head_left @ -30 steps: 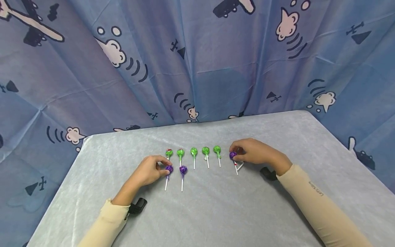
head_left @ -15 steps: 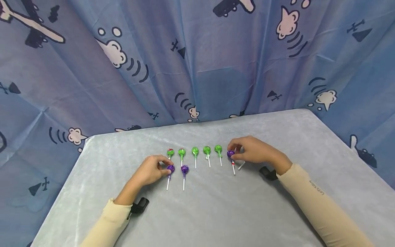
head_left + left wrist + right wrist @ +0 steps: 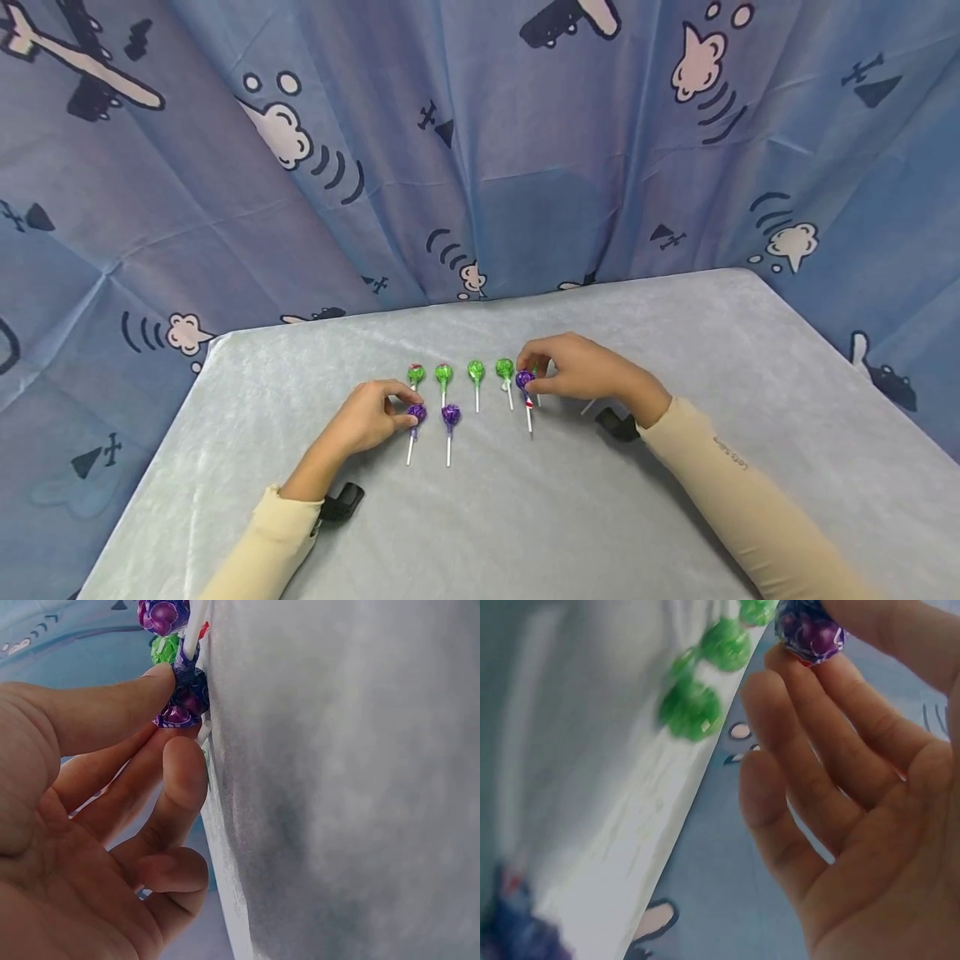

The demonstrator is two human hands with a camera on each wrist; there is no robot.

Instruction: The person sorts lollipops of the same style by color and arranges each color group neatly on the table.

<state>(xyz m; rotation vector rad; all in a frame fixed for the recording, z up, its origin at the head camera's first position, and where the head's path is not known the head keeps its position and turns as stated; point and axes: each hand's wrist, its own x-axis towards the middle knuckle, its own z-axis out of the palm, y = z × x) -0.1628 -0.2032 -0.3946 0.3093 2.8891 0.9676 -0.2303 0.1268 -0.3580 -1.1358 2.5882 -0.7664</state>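
Near the left of the row, my left hand [image 3: 369, 418] pinches the head of a purple-wrapped lollipop [image 3: 416, 412] between thumb and fingers, its white stick lying toward me. Just right of it lies a second purple lollipop [image 3: 451, 415]. My right hand [image 3: 573, 368] holds another purple lollipop [image 3: 525, 380] by its head, stick pointing toward me, as the right wrist view also shows. Behind the purple ones runs a row of green lollipops [image 3: 476, 372]; the rightmost is mostly hidden by my right hand.
A white stick [image 3: 588, 407] shows beneath my right hand, and a blurred purple lollipop [image 3: 525, 926] sits low in the right wrist view. The pale cloth-covered table [image 3: 495, 517] ends at a blue patterned curtain [image 3: 540, 167].
My right hand has carried its purple lollipop leftward, from right of the green row to in front of its right end. The left hand stays on its lollipop.
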